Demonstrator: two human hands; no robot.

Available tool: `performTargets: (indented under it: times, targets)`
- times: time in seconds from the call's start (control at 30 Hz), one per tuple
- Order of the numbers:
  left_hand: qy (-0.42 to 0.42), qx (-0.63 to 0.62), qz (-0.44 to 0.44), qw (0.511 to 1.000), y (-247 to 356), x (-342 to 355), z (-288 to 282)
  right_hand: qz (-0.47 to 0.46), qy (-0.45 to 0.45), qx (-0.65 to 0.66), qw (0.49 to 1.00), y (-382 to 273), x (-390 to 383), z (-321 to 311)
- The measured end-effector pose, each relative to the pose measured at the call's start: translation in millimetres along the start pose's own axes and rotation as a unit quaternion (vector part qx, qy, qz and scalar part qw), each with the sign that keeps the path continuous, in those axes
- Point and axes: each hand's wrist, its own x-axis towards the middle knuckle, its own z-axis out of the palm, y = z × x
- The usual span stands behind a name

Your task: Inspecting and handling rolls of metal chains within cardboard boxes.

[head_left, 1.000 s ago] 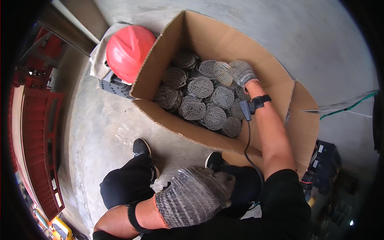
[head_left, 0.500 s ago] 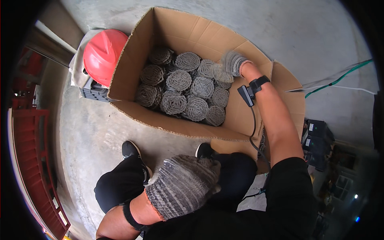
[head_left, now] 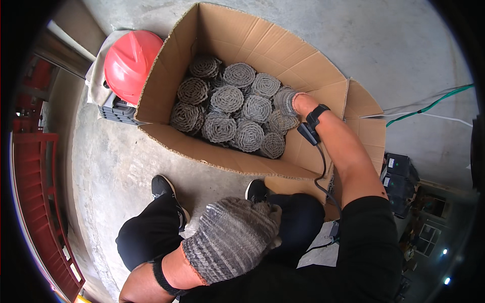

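Observation:
A deep cardboard box point(head_left: 232, 159) holds several grey coiled chains point(head_left: 227, 99), flat side up, in rows. My right hand point(head_left: 287, 101), in a grey striped knit glove, reaches inside near the right wall. Its curled fingers, partly hidden, are closed at the upper edge of a slightly browner coiled chain point(head_left: 282, 121), which sits at the right end among the others. My left hand point(head_left: 232, 240), gloved alike, lies over my lap between my knees with its fingers curled in. The palm faces away, so whatever it may hold is hidden.
A red hard hat point(head_left: 132, 65) lies on grey stacked cases point(head_left: 118, 112) left of the box. A black device point(head_left: 308, 134) with a cable hangs at my right wrist. Green and white cables point(head_left: 429, 108) run at right, above black cases point(head_left: 399, 177). Red metal framework point(head_left: 38, 202) stands far left.
My right hand has moved slightly down and left, bringing the browner coiled chain lower, among the others at the right end. My left hand has barely moved.

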Motion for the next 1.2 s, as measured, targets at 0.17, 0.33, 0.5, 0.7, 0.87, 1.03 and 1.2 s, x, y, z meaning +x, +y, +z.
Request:
performTargets:
  times: [0.17,0.33,0.5,0.7,0.87,1.03,1.2]
  targets:
    - [0.006,0.008,-0.009,1.0,-1.9,-2.6,1.2,-0.029,-0.054,-0.021,0.998,-25.0,-3.8,-37.1]
    - [0.025,0.007,-0.005,1.0,-4.2,-3.6,2.3,-0.004,-0.035,0.026,0.999,-42.3,-3.8,-47.5]
    - [0.006,0.015,0.01,1.0,0.4,5.2,-2.6,0.024,-0.057,-0.005,0.998,12.1,22.9,44.5]
    - [-0.003,0.014,-0.022,1.0,0.1,-0.5,-5.5,0.114,-0.043,0.064,0.991,-24.6,36.0,11.6]
    - [0.01,0.012,-0.015,1.0,0.6,-1.2,-3.2,0.12,-0.091,0.143,0.978,-36.7,-13.5,-11.1]
    - [-0.013,0.017,-0.021,1.0,-0.4,1.7,-4.1,0.129,-0.136,0.22,0.957,-45.9,-10.8,-74.1]
    - [0.019,0.016,-0.012,1.0,-0.4,-4.2,-1.1,0.089,0.082,0.553,0.824,-9.3,0.3,-43.2]
